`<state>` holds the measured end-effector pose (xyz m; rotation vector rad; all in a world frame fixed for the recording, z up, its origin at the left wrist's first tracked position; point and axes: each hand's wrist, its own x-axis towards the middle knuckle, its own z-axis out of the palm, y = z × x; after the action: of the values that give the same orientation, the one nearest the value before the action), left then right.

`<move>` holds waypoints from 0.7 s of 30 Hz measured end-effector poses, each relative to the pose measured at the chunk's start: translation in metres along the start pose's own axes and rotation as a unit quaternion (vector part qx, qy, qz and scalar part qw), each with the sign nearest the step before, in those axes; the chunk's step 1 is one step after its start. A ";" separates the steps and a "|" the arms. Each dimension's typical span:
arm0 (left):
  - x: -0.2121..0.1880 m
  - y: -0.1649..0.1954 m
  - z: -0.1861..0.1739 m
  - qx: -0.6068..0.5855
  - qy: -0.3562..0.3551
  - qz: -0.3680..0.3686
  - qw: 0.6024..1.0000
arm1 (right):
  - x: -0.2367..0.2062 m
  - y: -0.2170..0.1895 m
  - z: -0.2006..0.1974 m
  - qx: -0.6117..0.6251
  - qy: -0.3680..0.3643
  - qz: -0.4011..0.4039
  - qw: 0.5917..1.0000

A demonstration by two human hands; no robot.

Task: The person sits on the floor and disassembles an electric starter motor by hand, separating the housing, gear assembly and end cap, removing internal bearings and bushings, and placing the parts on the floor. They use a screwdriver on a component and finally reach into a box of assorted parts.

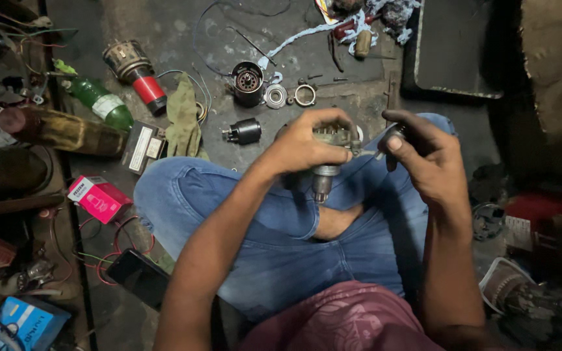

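Observation:
I sit cross-legged on the floor in blue jeans. My left hand (308, 144) wraps over a small metal motor part (328, 170), held above my knees with its shaft end pointing down. My right hand (424, 159) pinches a small dark tool (390, 138) whose tip meets the side of the motor part. On the floor just beyond lie a round motor housing (248, 82) with an open end, a black cylindrical part (244, 131), a bearing (275, 96) and a metal ring (304, 95).
To the left lie a green bottle (102, 101), a red-ended armature (136, 70), an olive rag (183, 116), a pink box (99, 198), a dark phone (139, 276) and red wires. A dark tray (456, 49) sits at the upper right. Clutter fills both sides.

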<state>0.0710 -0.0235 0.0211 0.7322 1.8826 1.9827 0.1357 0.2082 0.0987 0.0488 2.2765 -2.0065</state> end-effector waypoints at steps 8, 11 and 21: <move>0.002 -0.005 0.007 -0.031 -0.044 -0.005 0.999 | 0.007 0.000 0.007 -0.103 -0.022 0.021 0.994; 0.000 0.001 0.004 0.015 -0.030 -0.003 0.999 | 0.011 0.001 0.008 -0.104 -0.029 0.012 0.994; 0.000 0.025 -0.009 0.120 0.097 0.070 0.986 | 0.033 -0.010 0.024 -0.210 -0.005 -0.192 0.959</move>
<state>0.0688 -0.0336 0.0460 0.7800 2.2710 1.9945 0.1028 0.1813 0.1026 -0.4691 2.8255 -1.5955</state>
